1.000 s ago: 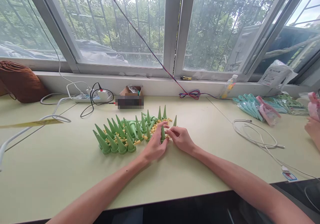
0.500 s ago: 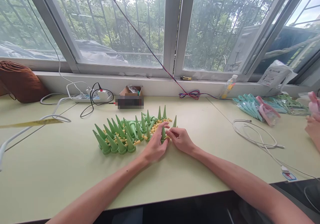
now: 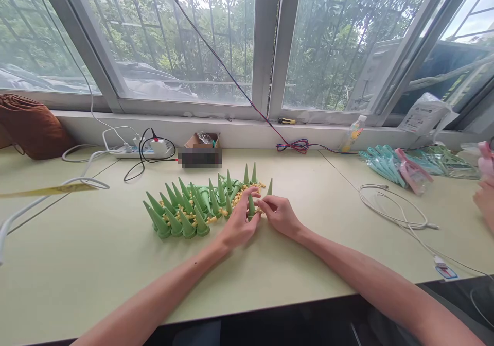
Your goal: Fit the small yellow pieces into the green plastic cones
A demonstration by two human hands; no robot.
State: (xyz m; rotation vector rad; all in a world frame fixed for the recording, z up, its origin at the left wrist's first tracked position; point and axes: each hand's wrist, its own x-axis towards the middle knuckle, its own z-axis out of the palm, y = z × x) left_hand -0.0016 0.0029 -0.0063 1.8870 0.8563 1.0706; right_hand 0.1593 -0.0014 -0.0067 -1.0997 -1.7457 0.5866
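Note:
My left hand (image 3: pixel 242 223) is curled around a green cone-shaped spike (image 3: pixel 251 208), which stands point up between thumb and fingers. From the right, my right hand (image 3: pixel 282 215) pinches a small yellow piece (image 3: pixel 259 210) at the side of that spike; the fingertips hide most of it. Just behind my right hand rises another green spike (image 3: pixel 269 187). To the left stand several more green spikes (image 3: pixel 187 226) in rows, with yellow fittings on them. A heap of loose yellow pieces (image 3: pixel 236 199) lies behind my left hand, partly covered by it.
At the back are a small open box (image 3: pixel 211 141), a power strip (image 3: pixel 142 153) with cables, and a bottle (image 3: pixel 353 134). On the right lie a white cable (image 3: pixel 401 212), bagged turquoise items (image 3: pixel 382 163) and a pink one (image 3: pixel 413 172). Another person's hand (image 3: pixel 484 202) is at the right edge.
Both my hands stay in nearly the same place; the held spike shifts and tilts only slightly. The other person's hand at the right edge moves a little.

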